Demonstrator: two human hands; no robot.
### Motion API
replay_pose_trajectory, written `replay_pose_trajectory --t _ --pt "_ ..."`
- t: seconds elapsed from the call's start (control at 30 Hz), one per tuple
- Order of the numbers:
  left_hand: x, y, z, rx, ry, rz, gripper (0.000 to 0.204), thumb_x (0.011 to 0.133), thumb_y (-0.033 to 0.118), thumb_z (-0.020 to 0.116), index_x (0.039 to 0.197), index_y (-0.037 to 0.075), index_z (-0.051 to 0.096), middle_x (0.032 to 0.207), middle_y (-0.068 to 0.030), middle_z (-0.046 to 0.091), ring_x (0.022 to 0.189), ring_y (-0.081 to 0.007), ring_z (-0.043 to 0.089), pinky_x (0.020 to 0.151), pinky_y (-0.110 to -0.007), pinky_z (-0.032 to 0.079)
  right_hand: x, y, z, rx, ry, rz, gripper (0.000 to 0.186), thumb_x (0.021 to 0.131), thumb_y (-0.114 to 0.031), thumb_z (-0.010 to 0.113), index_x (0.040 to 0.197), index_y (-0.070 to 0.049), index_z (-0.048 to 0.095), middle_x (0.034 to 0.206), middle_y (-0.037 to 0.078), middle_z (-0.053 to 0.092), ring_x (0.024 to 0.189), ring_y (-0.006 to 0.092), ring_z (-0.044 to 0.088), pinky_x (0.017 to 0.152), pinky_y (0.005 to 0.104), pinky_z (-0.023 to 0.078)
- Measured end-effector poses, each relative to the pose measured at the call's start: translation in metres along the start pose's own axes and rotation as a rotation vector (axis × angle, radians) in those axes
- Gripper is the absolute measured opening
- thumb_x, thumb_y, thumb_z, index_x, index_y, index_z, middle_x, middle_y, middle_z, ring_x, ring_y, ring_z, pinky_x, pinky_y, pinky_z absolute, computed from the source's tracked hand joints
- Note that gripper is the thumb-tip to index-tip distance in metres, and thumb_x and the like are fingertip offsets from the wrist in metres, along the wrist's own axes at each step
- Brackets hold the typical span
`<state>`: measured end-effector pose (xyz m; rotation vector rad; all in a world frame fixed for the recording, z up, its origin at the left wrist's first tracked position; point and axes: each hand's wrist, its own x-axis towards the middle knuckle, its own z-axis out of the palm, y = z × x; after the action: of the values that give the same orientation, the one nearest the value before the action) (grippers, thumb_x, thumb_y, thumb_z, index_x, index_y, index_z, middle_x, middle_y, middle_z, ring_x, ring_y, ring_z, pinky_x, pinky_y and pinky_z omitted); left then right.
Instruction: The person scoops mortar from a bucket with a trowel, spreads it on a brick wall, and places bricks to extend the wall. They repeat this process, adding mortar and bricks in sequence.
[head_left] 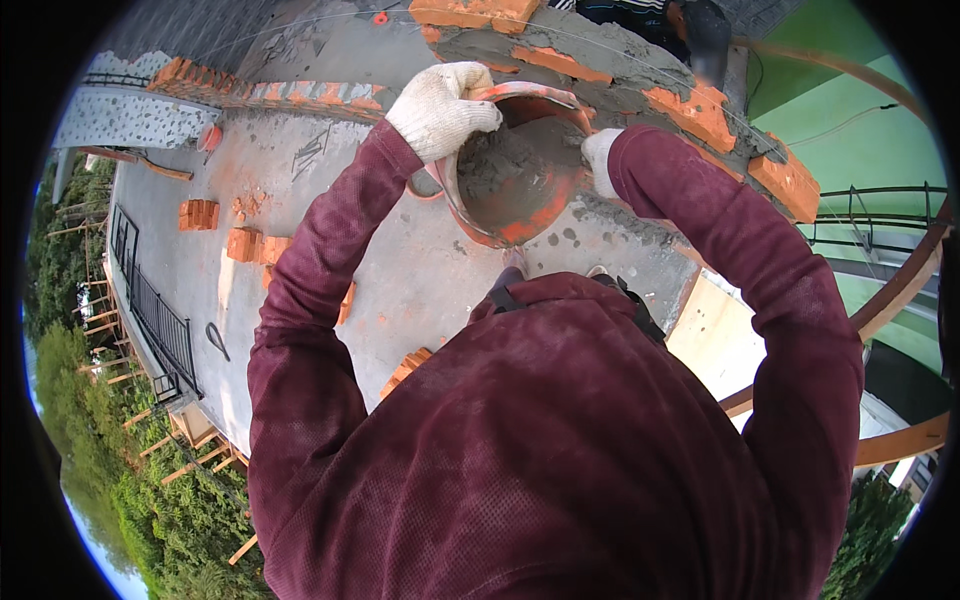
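Note:
A mortar-smeared orange-red bucket [556, 207] is held up in front of me against the brick wall. Its mouth is tipped toward me, and wet grey mortar [520, 165] lies inside. In a white knitted glove, my left hand [447, 112] is closed over the bucket's left rim, thumb to the inside. My right hand [600, 160], gloved too, grips the bucket's right side; its fingers are mostly hidden by the cuff and the rim. Just beyond the bucket runs the wall [560, 64] of orange bricks with thick grey mortar over it.
A string [640, 65] stretches along the wall. Beyond it another person [690, 25] is partly visible. Stacked orange bricks [198, 214] and rubble lie on the concrete floor [400, 270] to the left. A low brick row [300, 94] crosses behind; a black railing [160, 310] stands far left.

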<state>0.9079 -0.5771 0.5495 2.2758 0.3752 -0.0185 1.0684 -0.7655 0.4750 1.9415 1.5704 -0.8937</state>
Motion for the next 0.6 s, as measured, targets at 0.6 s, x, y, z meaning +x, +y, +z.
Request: replay_pose_trajectory --t 0.6 --pt "-0.020 0.008 0.059 -0.580 0.146 0.028 0.016 0.081 0.004 0.079 0.088 0.003 0.065 0.078 0.0034 0.061 0.073 -0.0051 0.056 0.069 -0.025 0.049 -0.066 -0.014 0.088 1.491 -0.065 -0.284 0.020 0.082 -0.016 0.072 0.090 -0.002 0.060 0.060 0.008 0.058 0.044 0.0172 0.055 0.041 0.0352 0.049"
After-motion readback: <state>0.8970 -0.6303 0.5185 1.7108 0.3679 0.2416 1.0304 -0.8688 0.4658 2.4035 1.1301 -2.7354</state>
